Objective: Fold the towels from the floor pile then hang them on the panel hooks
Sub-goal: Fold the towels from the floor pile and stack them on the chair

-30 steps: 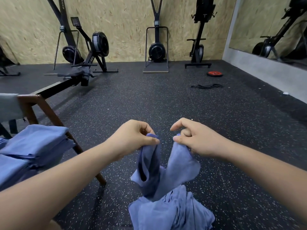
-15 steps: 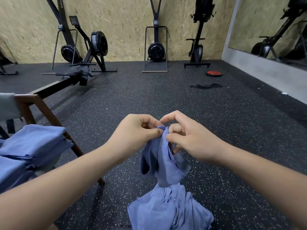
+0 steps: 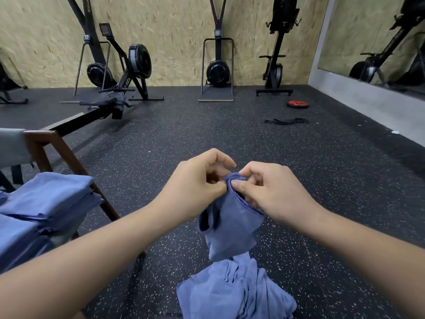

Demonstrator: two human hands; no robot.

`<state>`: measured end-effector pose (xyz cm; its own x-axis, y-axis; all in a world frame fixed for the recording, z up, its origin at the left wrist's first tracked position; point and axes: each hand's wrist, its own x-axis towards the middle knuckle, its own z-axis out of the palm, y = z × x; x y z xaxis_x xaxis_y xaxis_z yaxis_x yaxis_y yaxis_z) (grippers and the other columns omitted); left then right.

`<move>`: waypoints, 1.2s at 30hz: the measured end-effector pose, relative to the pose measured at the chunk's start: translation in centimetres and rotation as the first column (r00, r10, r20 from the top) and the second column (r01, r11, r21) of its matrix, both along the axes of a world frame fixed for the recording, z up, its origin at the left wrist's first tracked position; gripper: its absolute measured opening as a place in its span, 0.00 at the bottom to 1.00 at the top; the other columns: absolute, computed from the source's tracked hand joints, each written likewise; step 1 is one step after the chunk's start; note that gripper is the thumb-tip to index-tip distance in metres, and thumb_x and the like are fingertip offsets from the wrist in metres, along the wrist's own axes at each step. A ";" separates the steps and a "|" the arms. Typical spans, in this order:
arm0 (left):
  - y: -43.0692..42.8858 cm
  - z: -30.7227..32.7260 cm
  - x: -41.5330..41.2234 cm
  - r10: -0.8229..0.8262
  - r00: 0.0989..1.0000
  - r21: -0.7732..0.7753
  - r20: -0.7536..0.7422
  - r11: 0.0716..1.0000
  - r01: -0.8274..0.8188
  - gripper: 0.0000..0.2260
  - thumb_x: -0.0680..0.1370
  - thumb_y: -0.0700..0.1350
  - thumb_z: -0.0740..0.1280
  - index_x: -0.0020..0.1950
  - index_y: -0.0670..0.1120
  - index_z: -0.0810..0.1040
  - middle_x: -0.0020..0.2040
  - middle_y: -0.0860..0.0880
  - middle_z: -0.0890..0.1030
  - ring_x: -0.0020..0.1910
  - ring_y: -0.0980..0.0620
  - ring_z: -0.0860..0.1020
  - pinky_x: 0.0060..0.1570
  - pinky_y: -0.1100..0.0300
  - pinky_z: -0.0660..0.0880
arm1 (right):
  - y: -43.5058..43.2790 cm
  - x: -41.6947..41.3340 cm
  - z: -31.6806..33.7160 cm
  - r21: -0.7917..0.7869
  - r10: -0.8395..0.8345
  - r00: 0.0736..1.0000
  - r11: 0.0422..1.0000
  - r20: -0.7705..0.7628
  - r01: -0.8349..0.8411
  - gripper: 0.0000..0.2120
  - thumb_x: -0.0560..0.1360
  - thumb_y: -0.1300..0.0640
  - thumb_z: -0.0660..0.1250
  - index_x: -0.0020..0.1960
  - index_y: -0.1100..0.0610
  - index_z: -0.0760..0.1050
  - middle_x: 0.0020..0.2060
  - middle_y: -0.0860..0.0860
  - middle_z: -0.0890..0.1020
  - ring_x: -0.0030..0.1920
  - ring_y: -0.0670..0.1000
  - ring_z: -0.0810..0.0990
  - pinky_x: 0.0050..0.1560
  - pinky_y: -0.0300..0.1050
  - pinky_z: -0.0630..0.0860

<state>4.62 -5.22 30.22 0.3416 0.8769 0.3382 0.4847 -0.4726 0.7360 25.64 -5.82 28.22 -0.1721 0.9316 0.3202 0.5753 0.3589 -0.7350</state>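
At bottom centre, a crumpled pile of soft blue cloth towels (image 3: 234,293) lies on the speckled black rubber floor (image 3: 322,180). Above it hangs one limp blue cloth towel (image 3: 232,224), likely light and floppy and best held by its hemmed corners. At mid-frame the left hand (image 3: 197,180) and right hand (image 3: 269,189) pinch its top edge together.

towel pile (image 3: 234,293) cropped below, stack (image 3: 41,199) cropped left

Black speckled rubber floor (image 3: 161,153) ran to a pale chipboard wall (image 3: 174,26); black exercise machines (image 3: 218,70) stood along it. Large wall mirror (image 3: 368,26) was right, brown wooden chair (image 3: 61,147) left.
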 end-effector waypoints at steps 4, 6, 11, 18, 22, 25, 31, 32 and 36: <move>0.3 0.0 -0.6 0.008 0.998 0.066 -0.058 0.998 -0.004 0.15 0.76 0.36 0.73 0.53 0.54 0.76 0.45 0.55 0.85 0.43 0.54 0.84 0.42 0.66 0.76 | 0.4 0.8 0.3 0.069 -0.044 0.997 0.997 0.057 0.040 0.10 0.79 0.49 0.75 0.41 0.51 0.82 0.31 0.48 0.82 0.31 0.43 0.76 0.37 0.45 0.73; 0.6 0.1 -0.9 0.031 0.990 0.152 -0.135 0.988 -0.010 0.12 0.76 0.37 0.73 0.50 0.52 0.75 0.43 0.54 0.83 0.40 0.56 0.82 0.38 0.68 0.73 | 0.5 1.1 0.5 0.080 -0.072 0.996 0.994 0.047 0.068 0.10 0.78 0.49 0.76 0.40 0.51 0.81 0.30 0.46 0.80 0.31 0.42 0.73 0.35 0.38 0.68; 1.1 0.0 -1.1 0.058 0.953 0.293 -0.298 0.956 0.034 0.09 0.73 0.40 0.67 0.46 0.53 0.85 0.40 0.56 0.84 0.40 0.58 0.80 0.45 0.60 0.75 | 0.4 1.0 0.7 0.124 -0.037 0.998 0.992 0.041 0.032 0.09 0.79 0.50 0.75 0.42 0.49 0.80 0.42 0.46 0.79 0.40 0.45 0.78 0.42 0.34 0.69; 0.9 -0.5 -0.3 0.084 0.971 0.265 -0.223 0.964 -0.022 0.09 0.75 0.55 0.68 0.46 0.53 0.84 0.42 0.55 0.82 0.44 0.56 0.80 0.48 0.55 0.76 | 0.1 0.8 0.5 0.066 0.113 0.993 0.992 -0.035 -0.110 0.09 0.83 0.53 0.71 0.45 0.51 0.78 0.34 0.42 0.79 0.34 0.40 0.73 0.38 0.35 0.68; 0.7 -0.9 -0.2 0.055 0.949 0.244 -0.309 0.969 0.023 0.13 0.73 0.62 0.73 0.39 0.54 0.80 0.41 0.56 0.78 0.40 0.57 0.78 0.40 0.63 0.71 | 0.0 0.7 0.3 0.072 0.149 0.989 0.986 -0.019 -0.148 0.09 0.84 0.54 0.70 0.45 0.50 0.77 0.34 0.42 0.80 0.35 0.40 0.73 0.39 0.35 0.69; 1.1 -1.1 -0.5 0.075 0.907 0.211 -0.414 0.977 0.016 0.12 0.70 0.60 0.68 0.36 0.52 0.81 0.39 0.55 0.79 0.39 0.57 0.78 0.41 0.57 0.74 | 0.1 1.0 0.1 0.085 0.128 0.992 0.988 0.008 -0.128 0.09 0.84 0.52 0.70 0.45 0.51 0.76 0.35 0.45 0.80 0.35 0.42 0.73 0.39 0.38 0.71; 1.1 -0.8 -0.9 0.087 0.924 0.163 -0.371 0.986 -0.027 0.22 0.71 0.73 0.65 0.38 0.55 0.82 0.41 0.56 0.80 0.41 0.60 0.79 0.43 0.57 0.76 | 0.3 1.3 0.0 0.076 0.153 0.987 0.985 0.039 -0.156 0.09 0.83 0.51 0.71 0.46 0.53 0.78 0.37 0.49 0.83 0.39 0.52 0.79 0.44 0.51 0.76; 0.9 -0.9 -0.8 0.089 0.916 0.188 -0.391 0.982 -0.015 0.23 0.71 0.75 0.66 0.37 0.55 0.80 0.40 0.56 0.78 0.40 0.59 0.78 0.42 0.57 0.76 | 0.3 1.2 0.0 0.069 0.173 0.984 0.982 0.036 -0.175 0.09 0.83 0.51 0.71 0.45 0.53 0.78 0.37 0.49 0.82 0.38 0.50 0.78 0.43 0.50 0.76; 0.8 -1.6 0.0 0.098 0.900 0.261 -0.426 0.965 0.019 0.17 0.74 0.62 0.67 0.35 0.51 0.73 0.38 0.54 0.74 0.37 0.55 0.75 0.40 0.51 0.75 | 0.1 0.7 0.0 0.058 0.211 0.977 0.975 0.042 -0.213 0.09 0.84 0.52 0.70 0.45 0.52 0.77 0.36 0.49 0.82 0.36 0.45 0.75 0.42 0.47 0.74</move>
<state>4.63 -4.42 28.66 0.4712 0.7978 0.3762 0.7484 -0.5873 0.3081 26.33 -5.74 28.19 -0.3757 0.8514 0.3661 0.5063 0.5194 -0.6884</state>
